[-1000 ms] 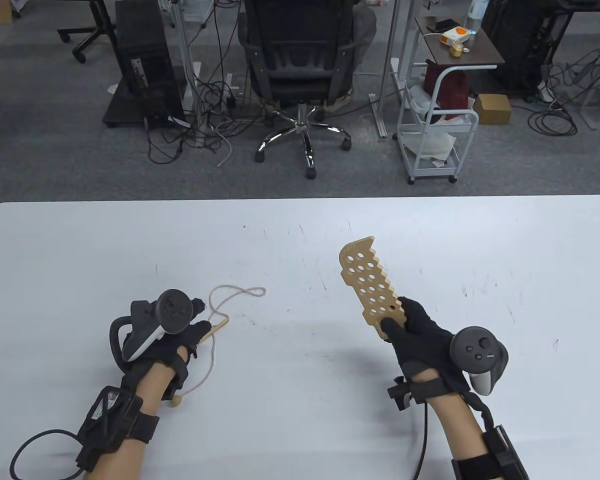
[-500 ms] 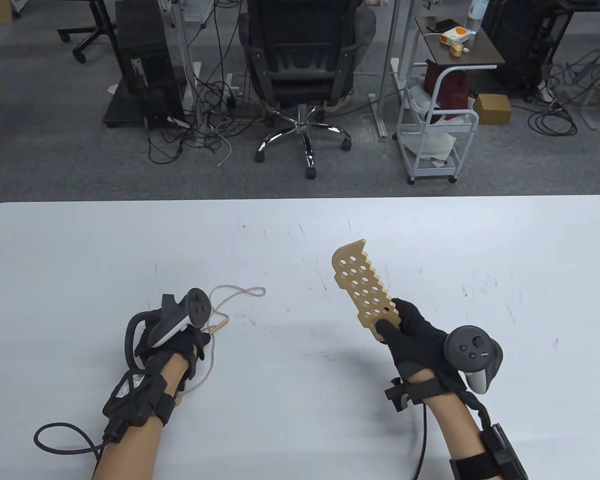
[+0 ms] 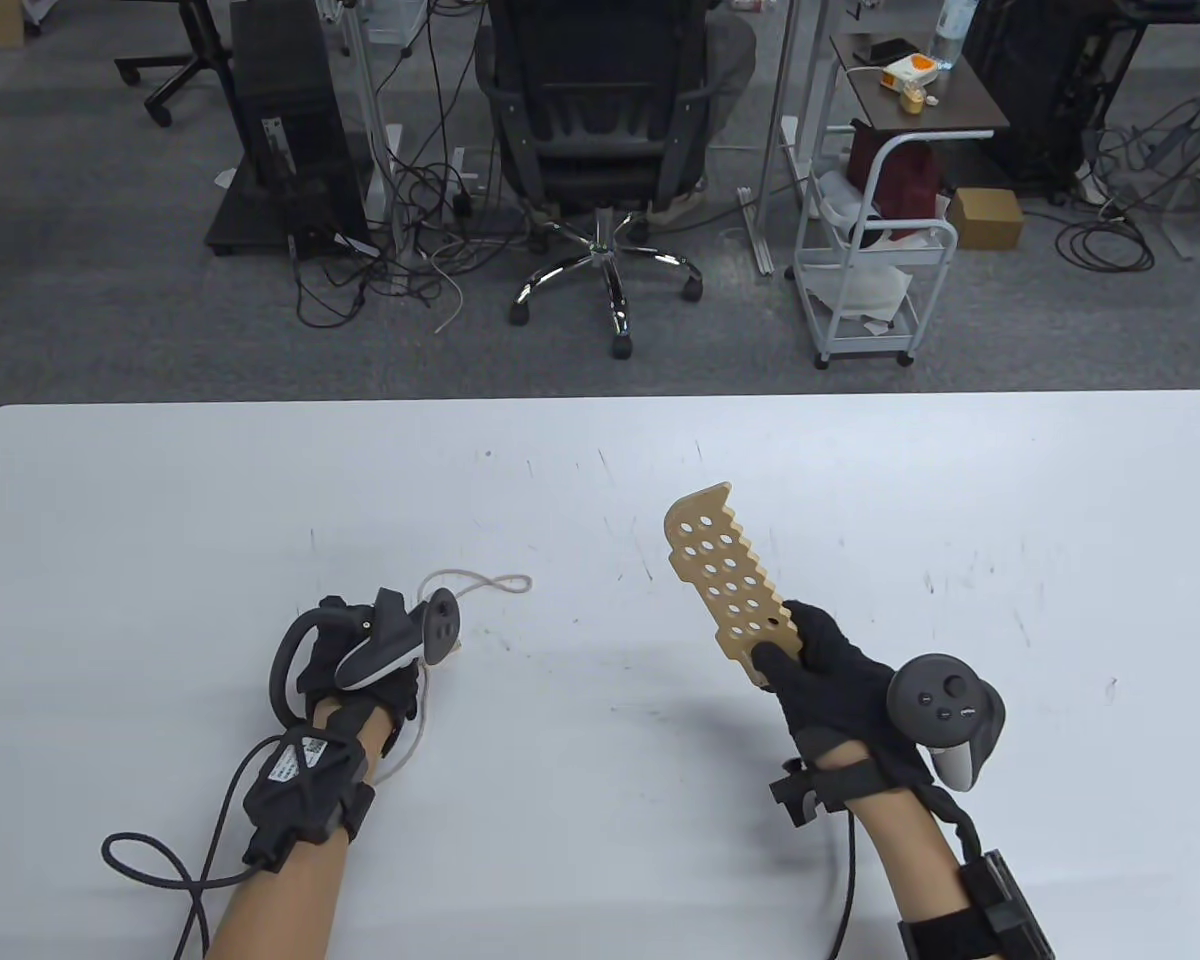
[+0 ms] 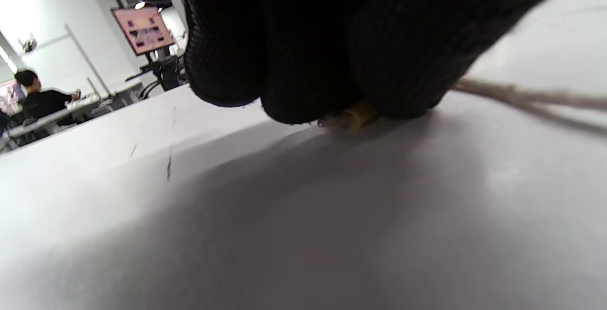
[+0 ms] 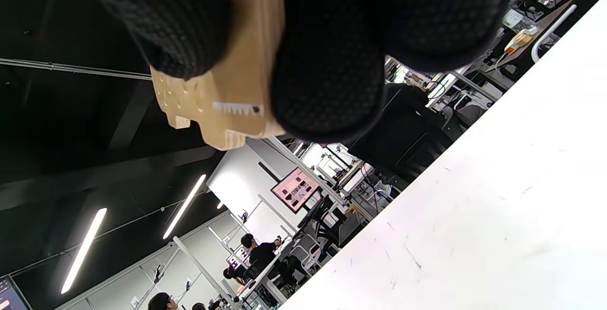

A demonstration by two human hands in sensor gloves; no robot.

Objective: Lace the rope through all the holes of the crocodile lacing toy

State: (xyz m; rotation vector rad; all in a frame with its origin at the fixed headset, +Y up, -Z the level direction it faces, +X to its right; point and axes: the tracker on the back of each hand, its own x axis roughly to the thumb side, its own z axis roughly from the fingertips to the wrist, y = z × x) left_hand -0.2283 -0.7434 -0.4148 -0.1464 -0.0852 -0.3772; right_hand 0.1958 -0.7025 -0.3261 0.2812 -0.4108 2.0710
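The wooden crocodile lacing board [image 3: 722, 567], tan with many holes and a toothed edge, is held up off the white table [image 3: 600, 470] right of centre. My right hand [image 3: 795, 642] grips its near end, thumb on top. In the right wrist view the fingers [image 5: 327, 87] clamp the board [image 5: 237, 82]. The beige rope [image 3: 498, 582] lies left of centre with a small loop. My left hand [image 3: 410, 685] sits over the rope's wooden needle end. In the left wrist view the fingertips [image 4: 294, 63] close on the needle tip [image 4: 358, 113] at the table surface, and the rope [image 4: 526, 96] trails right.
The table's far edge [image 3: 600, 398] borders a floor with an office chair [image 3: 600, 110], a white cart [image 3: 865, 260] and cables. A black glove cable [image 3: 150, 865] lies on the table by my left forearm.
My left hand rolled and moved right over the rope's needle end, closing on it; the rope's bead end is now hidden by the arm. The right hand shifted the board slightly left, then held still.
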